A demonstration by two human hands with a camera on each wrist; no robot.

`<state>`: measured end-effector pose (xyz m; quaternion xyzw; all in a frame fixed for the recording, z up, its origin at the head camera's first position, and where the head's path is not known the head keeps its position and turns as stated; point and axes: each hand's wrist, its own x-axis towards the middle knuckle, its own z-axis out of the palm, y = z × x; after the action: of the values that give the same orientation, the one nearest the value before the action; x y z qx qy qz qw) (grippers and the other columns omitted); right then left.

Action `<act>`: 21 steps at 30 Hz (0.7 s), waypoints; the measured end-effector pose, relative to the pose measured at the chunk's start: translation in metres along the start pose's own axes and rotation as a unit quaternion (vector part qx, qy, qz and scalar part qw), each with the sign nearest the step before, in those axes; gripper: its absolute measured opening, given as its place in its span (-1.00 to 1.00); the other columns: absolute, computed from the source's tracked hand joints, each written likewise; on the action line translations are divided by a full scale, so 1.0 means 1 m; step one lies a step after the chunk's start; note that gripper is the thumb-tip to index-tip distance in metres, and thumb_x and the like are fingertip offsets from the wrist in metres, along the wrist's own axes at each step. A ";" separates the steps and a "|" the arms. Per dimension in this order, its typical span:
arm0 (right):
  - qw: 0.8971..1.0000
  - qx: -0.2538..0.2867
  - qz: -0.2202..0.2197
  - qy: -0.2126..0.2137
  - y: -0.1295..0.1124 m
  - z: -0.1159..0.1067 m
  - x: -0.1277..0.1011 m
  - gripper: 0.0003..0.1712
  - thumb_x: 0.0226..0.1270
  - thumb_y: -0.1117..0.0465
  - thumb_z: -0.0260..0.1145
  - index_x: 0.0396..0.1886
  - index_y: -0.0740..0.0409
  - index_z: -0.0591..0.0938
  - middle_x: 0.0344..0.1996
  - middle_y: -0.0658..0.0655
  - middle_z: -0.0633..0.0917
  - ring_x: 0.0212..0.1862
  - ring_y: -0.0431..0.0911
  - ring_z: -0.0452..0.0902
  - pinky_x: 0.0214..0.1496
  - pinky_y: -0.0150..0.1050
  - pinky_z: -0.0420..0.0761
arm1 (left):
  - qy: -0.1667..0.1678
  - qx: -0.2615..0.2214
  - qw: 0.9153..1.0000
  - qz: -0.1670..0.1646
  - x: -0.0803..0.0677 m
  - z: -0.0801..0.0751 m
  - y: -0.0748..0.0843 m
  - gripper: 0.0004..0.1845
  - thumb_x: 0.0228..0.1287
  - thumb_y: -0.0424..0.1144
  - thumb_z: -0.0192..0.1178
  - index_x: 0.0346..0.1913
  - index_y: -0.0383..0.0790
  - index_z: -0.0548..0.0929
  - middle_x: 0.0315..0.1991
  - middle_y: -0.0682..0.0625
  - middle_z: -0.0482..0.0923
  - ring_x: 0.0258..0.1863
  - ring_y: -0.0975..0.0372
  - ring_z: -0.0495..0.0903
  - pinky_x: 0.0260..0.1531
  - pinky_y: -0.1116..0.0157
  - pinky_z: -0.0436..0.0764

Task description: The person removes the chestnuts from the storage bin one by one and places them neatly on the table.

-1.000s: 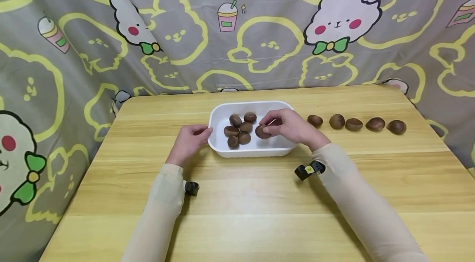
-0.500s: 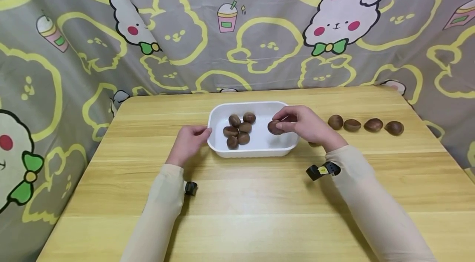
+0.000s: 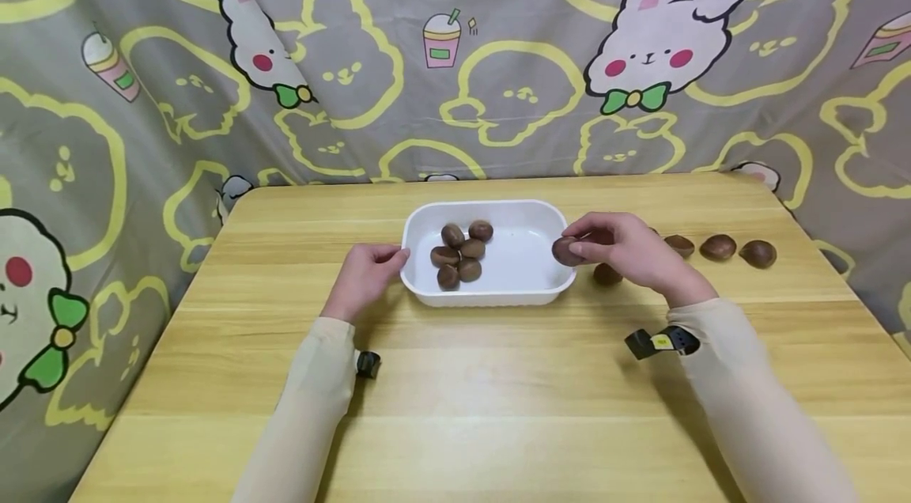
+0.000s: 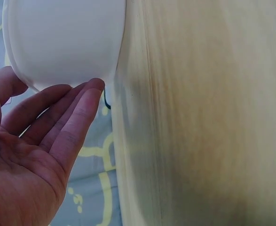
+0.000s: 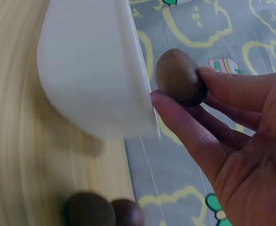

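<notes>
In the head view a white tray (image 3: 515,262) stands on the table with several chestnuts (image 3: 472,249) grouped in its left half. My left hand (image 3: 361,277) grips the tray's left end; the left wrist view shows the thumb at the rim and the fingers (image 4: 83,110) against the outside wall. Between thumb and fingers, my right hand (image 3: 636,254) pinches a chestnut (image 3: 566,251) at the tray's right rim. The right wrist view shows this held chestnut (image 5: 177,75) raised above the rim, beside the tray's outer wall (image 5: 90,70).
On the wooden table (image 3: 470,392), to the tray's right, one chestnut (image 3: 607,274) lies under the right hand. More chestnuts (image 3: 718,247) form a row farther right, partly hidden by that hand. A patterned curtain (image 3: 512,28) hangs behind the table.
My right hand has carried the chestnut rightward, from over the middle of the tray to its right rim. The left hand and the tray keep their places.
</notes>
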<state>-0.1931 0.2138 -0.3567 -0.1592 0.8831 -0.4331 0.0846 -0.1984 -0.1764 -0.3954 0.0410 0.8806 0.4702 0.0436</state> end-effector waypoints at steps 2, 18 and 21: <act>1.000 0.004 0.004 0.009 0.004 -0.006 -0.006 -0.72 0.42 0.12 0.31 0.03 0.15 0.66 -0.11 0.10 0.71 -0.07 -0.10 0.61 -0.04 -0.36 0.54 | -0.001 -0.002 1.000 0.000 0.000 0.000 -0.001 -0.62 0.42 -0.10 0.17 0.04 -0.36 0.70 -0.03 -0.19 0.67 0.06 0.07 0.58 0.10 0.08 0.51; 0.998 -0.004 0.047 0.045 0.043 -0.033 -0.045 -0.64 0.45 0.10 0.27 0.09 0.23 0.61 -0.05 0.19 0.69 -0.06 -0.21 0.59 -0.10 -0.46 0.55 | -0.001 -0.013 1.000 -0.011 -0.002 0.002 -0.001 -0.61 0.43 -0.08 0.17 0.03 -0.36 0.71 -0.04 -0.18 0.68 0.05 0.08 0.58 0.09 0.09 0.51; 0.997 -0.019 0.055 0.055 0.051 -0.036 -0.052 -0.66 0.46 0.13 0.26 0.08 0.26 0.61 -0.05 0.22 0.67 -0.08 -0.23 0.57 -0.14 -0.48 0.52 | -0.002 -0.011 1.000 -0.010 -0.001 0.001 -0.001 -0.61 0.43 -0.08 0.17 0.04 -0.35 0.70 -0.03 -0.18 0.68 0.05 0.08 0.58 0.08 0.10 0.52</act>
<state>-0.1650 0.2883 -0.3740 -0.0876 0.9020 -0.4190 0.0566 -0.1977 -0.1756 -0.3967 0.0324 0.8755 0.4795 0.0508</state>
